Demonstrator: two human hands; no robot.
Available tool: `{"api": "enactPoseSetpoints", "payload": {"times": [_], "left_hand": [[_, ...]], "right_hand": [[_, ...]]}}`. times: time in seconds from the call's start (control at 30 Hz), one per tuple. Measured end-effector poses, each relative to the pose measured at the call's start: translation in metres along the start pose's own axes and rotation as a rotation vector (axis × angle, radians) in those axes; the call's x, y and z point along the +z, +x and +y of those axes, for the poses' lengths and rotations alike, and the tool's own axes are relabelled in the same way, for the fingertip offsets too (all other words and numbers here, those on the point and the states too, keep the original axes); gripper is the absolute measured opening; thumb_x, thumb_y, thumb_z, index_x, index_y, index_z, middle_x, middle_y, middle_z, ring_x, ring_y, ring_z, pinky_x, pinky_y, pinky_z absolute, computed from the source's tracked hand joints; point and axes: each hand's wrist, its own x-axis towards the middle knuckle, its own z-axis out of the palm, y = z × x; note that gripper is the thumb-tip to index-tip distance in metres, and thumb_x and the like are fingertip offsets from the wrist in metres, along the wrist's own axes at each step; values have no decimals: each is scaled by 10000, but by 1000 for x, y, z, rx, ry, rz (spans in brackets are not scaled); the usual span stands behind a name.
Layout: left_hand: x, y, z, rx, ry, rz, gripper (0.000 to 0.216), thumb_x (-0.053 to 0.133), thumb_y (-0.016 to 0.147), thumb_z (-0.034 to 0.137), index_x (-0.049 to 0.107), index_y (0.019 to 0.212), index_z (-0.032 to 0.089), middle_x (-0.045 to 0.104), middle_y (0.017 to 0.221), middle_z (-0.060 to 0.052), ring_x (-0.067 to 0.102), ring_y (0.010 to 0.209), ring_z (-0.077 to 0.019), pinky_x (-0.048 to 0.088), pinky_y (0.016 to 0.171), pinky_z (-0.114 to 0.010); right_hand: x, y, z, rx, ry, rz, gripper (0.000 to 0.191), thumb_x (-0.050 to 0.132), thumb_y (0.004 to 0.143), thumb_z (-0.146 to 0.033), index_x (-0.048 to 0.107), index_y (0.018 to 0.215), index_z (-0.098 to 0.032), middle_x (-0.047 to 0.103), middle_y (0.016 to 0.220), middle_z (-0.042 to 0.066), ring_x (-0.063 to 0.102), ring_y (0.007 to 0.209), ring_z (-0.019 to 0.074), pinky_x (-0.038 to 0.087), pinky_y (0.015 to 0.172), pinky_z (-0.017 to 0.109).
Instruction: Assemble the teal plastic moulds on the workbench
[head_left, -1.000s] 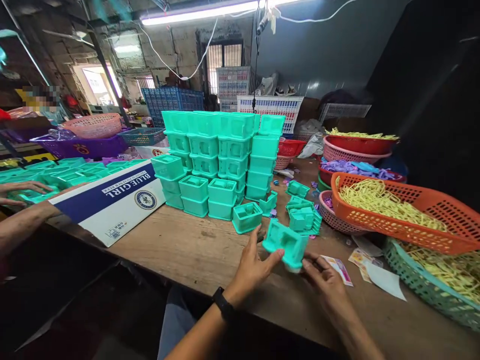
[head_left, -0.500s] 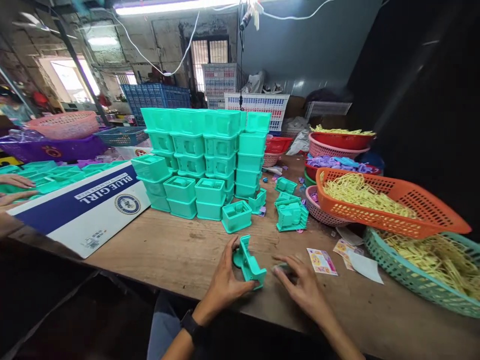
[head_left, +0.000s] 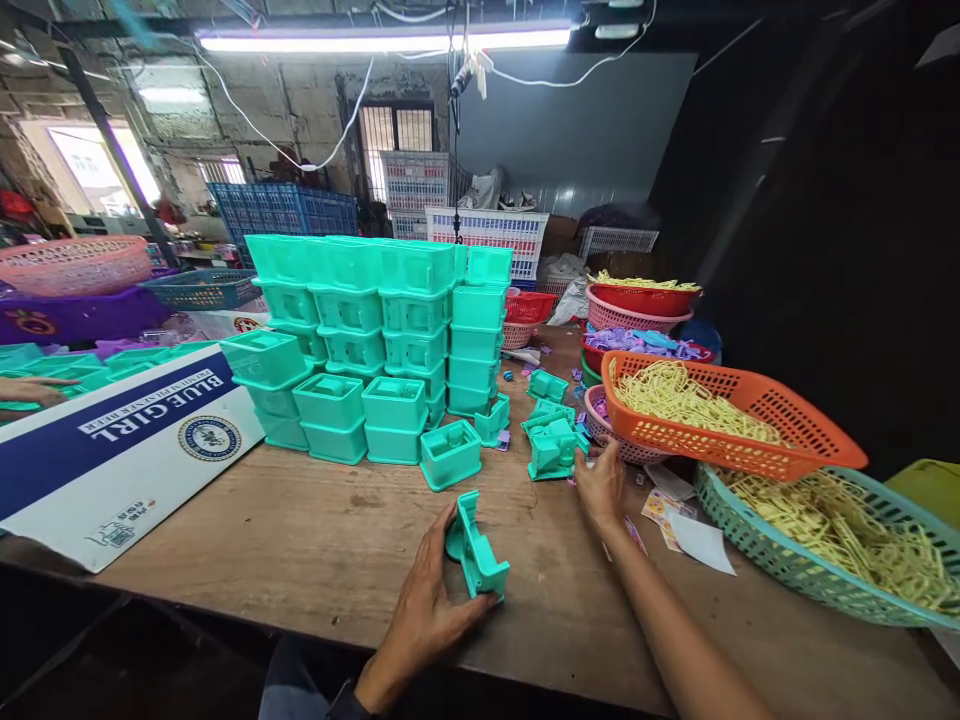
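Observation:
My left hand [head_left: 429, 592] is closed around a turquoise plastic housing part [head_left: 478, 550], thumb at its near end and fingers along its left side. The part stands tilted just above or on the table. My right hand [head_left: 602, 490] reaches out to the right edge of a small pile of turquoise parts [head_left: 555, 443], near the pink basket [head_left: 630, 446]. Its thumb and fingers look apart, though the tips are partly hidden. A single turquoise box [head_left: 451, 455] sits on the table beyond my left hand.
Stacked turquoise boxes [head_left: 345, 310] rise behind. On the left stands a white and blue carton [head_left: 150, 440], with another person's hand [head_left: 34, 392] beyond it. An orange basket [head_left: 810, 415] and a green basket [head_left: 795, 565] of yellow strands stand at right, near paper cards [head_left: 701, 542].
My right hand has moved away from beside the held part, forward and right to the pile. My left hand keeps its hold on the housing part. The camera view has shifted right and up.

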Motion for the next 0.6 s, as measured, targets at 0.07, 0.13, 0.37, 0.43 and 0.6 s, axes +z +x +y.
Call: {"api": "enactPoseSetpoints", "payload": {"times": [0.07, 0.13, 0.37, 0.43, 0.6], "left_hand": [[0, 0, 2, -5, 13, -10, 1007, 817, 710, 270, 313, 1580, 222, 425, 1638, -185, 427, 1516, -390, 387, 1243, -614], [-1, 0, 5, -5, 15, -8, 1003, 810, 717, 263, 307, 1585, 223, 431, 1634, -183, 434, 1511, -385, 386, 1243, -613], [-4, 0, 13, 0, -41, 0, 1026, 840, 672, 214, 339, 1566, 226, 473, 1600, -166, 471, 1483, -360, 388, 1248, -571], [-4, 0, 15, -5, -33, 14, 1036, 852, 656, 216, 343, 1558, 225, 487, 1582, -167, 483, 1469, -360, 389, 1245, -575], [-3, -1, 17, 3, -27, 6, 1050, 850, 661, 215, 308, 1560, 219, 470, 1588, -173, 465, 1482, -356, 373, 1254, -580]], "right_hand": [[-1, 2, 2, -6, -15, -16, 296, 492, 881, -363, 603, 1070, -164, 712, 934, 165, 665, 880, 308, 513, 821, 408], [-6, -4, 2, -41, -20, -34, 203, 482, 868, -341, 614, 935, -202, 705, 867, 137, 658, 844, 295, 500, 806, 391], [-46, -72, -16, -213, 35, -36, 178, 485, 932, -412, 567, 901, -258, 671, 881, 98, 633, 871, 288, 509, 774, 392], [-57, -92, -21, -258, 59, -58, 169, 485, 958, -398, 581, 934, -261, 659, 881, 85, 633, 866, 280, 522, 771, 395], [-79, -124, -27, -382, 80, -121, 181, 467, 1021, -361, 603, 1084, -259, 653, 1107, 102, 656, 1063, 279, 550, 910, 425]]}}
